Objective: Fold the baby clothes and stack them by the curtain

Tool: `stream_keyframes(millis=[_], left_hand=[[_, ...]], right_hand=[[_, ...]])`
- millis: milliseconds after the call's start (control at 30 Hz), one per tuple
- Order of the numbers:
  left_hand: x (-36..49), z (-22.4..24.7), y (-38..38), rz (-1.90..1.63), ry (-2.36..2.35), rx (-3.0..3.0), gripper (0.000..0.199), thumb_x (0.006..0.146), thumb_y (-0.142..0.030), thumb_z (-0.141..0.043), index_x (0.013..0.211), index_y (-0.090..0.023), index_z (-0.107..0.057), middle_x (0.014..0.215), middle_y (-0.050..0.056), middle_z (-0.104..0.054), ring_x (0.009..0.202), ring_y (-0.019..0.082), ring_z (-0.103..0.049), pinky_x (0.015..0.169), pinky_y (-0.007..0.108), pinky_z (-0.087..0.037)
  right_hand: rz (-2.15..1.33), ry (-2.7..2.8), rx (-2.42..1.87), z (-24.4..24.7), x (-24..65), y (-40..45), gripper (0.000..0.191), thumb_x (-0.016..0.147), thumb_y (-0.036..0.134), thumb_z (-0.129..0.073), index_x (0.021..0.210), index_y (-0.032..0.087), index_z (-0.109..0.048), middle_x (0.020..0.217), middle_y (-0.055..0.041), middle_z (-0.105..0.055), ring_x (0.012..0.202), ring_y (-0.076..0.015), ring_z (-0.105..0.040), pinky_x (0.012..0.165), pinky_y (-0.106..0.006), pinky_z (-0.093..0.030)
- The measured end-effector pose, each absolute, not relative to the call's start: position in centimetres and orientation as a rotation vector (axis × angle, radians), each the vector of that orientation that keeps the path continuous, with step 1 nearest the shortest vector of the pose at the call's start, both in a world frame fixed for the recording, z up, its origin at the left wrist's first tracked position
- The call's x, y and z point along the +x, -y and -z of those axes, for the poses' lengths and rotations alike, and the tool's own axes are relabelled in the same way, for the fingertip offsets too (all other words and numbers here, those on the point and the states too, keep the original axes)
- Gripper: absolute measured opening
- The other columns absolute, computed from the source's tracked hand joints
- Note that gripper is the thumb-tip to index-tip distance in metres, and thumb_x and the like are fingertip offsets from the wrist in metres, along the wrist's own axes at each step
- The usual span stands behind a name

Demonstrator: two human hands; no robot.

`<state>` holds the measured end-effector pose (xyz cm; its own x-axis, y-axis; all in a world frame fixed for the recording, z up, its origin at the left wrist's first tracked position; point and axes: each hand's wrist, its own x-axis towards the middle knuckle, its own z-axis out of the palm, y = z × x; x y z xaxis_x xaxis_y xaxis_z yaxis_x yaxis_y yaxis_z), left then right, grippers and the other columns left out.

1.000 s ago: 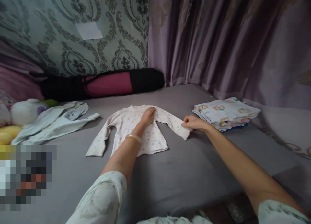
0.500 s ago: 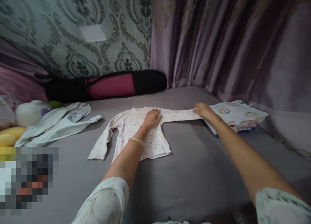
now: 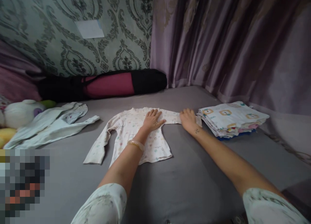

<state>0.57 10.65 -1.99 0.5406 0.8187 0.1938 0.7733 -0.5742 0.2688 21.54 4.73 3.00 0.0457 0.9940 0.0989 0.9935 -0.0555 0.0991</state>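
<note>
A small white long-sleeved shirt (image 3: 136,130) with a faint scattered print lies spread on the grey bed sheet. My left hand (image 3: 152,119) rests flat on its upper right part, fingers stretched out and thumb apart. On the outstretched right sleeve, my right hand (image 3: 188,119) is closed with curled fingers over the cloth; the fingertips are hidden. The sleeve's cuff pokes out to the right of that hand. The other sleeve (image 3: 96,148) slants down toward the lower left.
Right of the sleeve stands a stack of folded cloths (image 3: 233,117). Pale, crumpled clothes (image 3: 55,125) and a white plush toy (image 3: 23,112) lie at the left. A long black and pink bag (image 3: 107,84) runs along the wall, beside purple curtains (image 3: 206,39).
My right hand has moved left along the sleeve, from the cuff toward the middle, and its fingers are now more curled. My left hand has stayed on the shirt, its thumb spread wider.
</note>
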Motion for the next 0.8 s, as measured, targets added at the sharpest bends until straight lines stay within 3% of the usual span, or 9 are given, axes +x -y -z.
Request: stream_keyframes(millis=[133, 300, 533, 800], left_hand=[[0.6, 2.1, -10.7, -0.399, -1.398, 2.612, 0.065, 0.088, -0.056, -0.046, 0.144, -0.023, -0.041, 0.154, 0.011, -0.033, 0.143, 0.032, -0.026, 0.116, 0.046, -0.02], [0.6, 1.8, -10.6, -0.313, -1.451, 2.605, 0.06, 0.088, -0.036, -0.048, 0.146, -0.027, -0.037, 0.156, 0.006, -0.031, 0.144, 0.029, -0.024, 0.116, 0.045, -0.019], [0.8, 1.3, -10.2, -0.333, -1.449, 2.566, 0.072, 0.087, -0.067, -0.041, 0.145, -0.024, -0.04, 0.155, 0.01, -0.032, 0.144, 0.033, -0.022, 0.116, 0.048, -0.016], [0.8, 1.4, -10.3, -0.338, -1.422, 2.575, 0.073, 0.086, -0.07, -0.039, 0.145, -0.026, -0.039, 0.156, 0.009, -0.03, 0.145, 0.032, -0.02, 0.116, 0.049, -0.015]], right_hand=[[0.085, -2.47, 2.173, -1.6, 16.6, -6.1, 0.054, 0.1, 0.035, -0.022, 0.144, 0.009, -0.039, 0.151, -0.0146, -0.037, 0.141, -0.0269, -0.026, 0.113, -0.043, -0.019], [0.383, -2.374, 2.265, -0.3, 14.0, -6.3, 0.067, 0.098, 0.052, -0.013, 0.152, 0.013, -0.025, 0.158, -0.0119, -0.021, 0.146, -0.0287, -0.014, 0.115, -0.055, -0.009], [0.313, -2.182, 2.369, -0.4, 18.5, -3.8, 0.066, 0.096, 0.058, -0.015, 0.152, 0.024, -0.025, 0.159, -0.0089, -0.019, 0.145, -0.0358, -0.011, 0.109, -0.069, -0.007], [0.158, -1.912, 2.535, -0.4, 23.3, -0.8, 0.06, 0.097, 0.053, -0.017, 0.151, 0.028, -0.028, 0.157, -0.0149, -0.023, 0.142, -0.0401, -0.016, 0.103, -0.073, -0.016]])
